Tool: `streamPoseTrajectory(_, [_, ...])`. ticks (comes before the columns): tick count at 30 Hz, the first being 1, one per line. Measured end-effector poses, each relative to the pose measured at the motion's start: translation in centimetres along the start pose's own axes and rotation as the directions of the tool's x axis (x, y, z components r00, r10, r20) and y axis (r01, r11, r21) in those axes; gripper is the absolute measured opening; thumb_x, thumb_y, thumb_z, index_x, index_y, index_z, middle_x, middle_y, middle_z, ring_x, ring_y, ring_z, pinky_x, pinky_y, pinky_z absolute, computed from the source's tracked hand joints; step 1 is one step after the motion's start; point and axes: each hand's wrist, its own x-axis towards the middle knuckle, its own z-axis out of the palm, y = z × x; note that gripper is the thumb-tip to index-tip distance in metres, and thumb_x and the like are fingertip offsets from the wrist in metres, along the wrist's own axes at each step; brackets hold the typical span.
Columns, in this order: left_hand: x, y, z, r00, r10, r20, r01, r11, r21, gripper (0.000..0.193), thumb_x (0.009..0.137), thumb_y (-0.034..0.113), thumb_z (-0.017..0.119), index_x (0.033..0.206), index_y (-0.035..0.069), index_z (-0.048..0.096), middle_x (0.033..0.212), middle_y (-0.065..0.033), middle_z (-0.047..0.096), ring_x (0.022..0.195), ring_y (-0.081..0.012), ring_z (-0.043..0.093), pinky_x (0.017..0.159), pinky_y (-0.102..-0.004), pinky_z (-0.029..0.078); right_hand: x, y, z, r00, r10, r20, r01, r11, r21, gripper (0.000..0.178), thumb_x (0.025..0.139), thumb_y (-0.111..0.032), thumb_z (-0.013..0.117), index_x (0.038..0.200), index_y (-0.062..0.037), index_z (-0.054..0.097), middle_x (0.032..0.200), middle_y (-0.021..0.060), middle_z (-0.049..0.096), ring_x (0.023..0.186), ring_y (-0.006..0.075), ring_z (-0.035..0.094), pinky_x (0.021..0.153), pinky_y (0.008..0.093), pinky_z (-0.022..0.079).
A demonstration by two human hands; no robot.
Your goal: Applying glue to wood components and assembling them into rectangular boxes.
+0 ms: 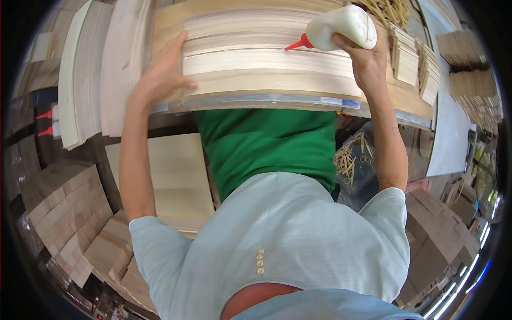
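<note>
The bench [397,100] has a tan wooden top, its near edge wrapped in shiny film [213,102] with a blue patch toward the right, and across its middle lie pale slats [240,63], side by side with their long sides along that edge. To their right sit two small bundles of short pieces [404,57], and beyond these, at the far right, a loose heap of tan strips [385,9]. Lower down, to the right of the green cloth [266,138], a dark surface [358,193] carries a tangled pile of tan bands [348,164], some curled into loops.
</note>
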Motion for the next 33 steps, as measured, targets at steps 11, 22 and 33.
streamPoseTrajectory(11, [0.4,0.4,-0.1,0.999,-0.032,0.014,0.031,0.999,0.032,0.109,0.052,-0.001,0.08,0.148,0.003,0.027,0.151,-0.019,0.031,0.141,-0.031,0.028,0.117,-0.0356,0.022,-1.4,-3.1,-10.3,0.997,-0.009,-0.075,0.001,0.994,-0.109,0.053,0.081,0.008,0.068,0.13,-0.0013,0.049,0.116,0.0075,0.061,0.111,0.0182,0.057,0.097,0.0341,0.046])
streamPoseTrajectory(22, [0.7,2.1,-0.2,0.998,0.053,0.032,-0.056,0.991,0.122,0.109,0.053,0.007,0.084,0.146,0.003,0.029,0.151,-0.0203,0.031,0.142,-0.0335,0.025,0.118,-0.0386,0.02,-2.3,-6.2,-12.1,0.943,0.052,-0.329,-0.048,0.999,0.02,0.042,0.081,-0.006,0.071,0.12,-0.0025,0.057,0.109,0.0076,0.065,0.097,0.0168,0.064,0.072,0.0287,0.054])
streamPoseTrajectory(33, [4.7,12.6,6.5,0.912,0.385,0.144,-0.406,0.898,0.171,0.108,0.054,0.03,0.088,0.147,0.012,0.034,0.155,-0.0172,0.023,0.144,-0.037,0.018,0.117,-0.0475,0.02,-0.1,-0.5,-10.6,0.775,0.026,-0.631,0.203,0.936,0.288,0.035,0.088,-0.005,0.062,0.122,0.0001,0.053,0.109,0.0116,0.064,0.097,0.025,0.067,0.073,0.0378,0.061])
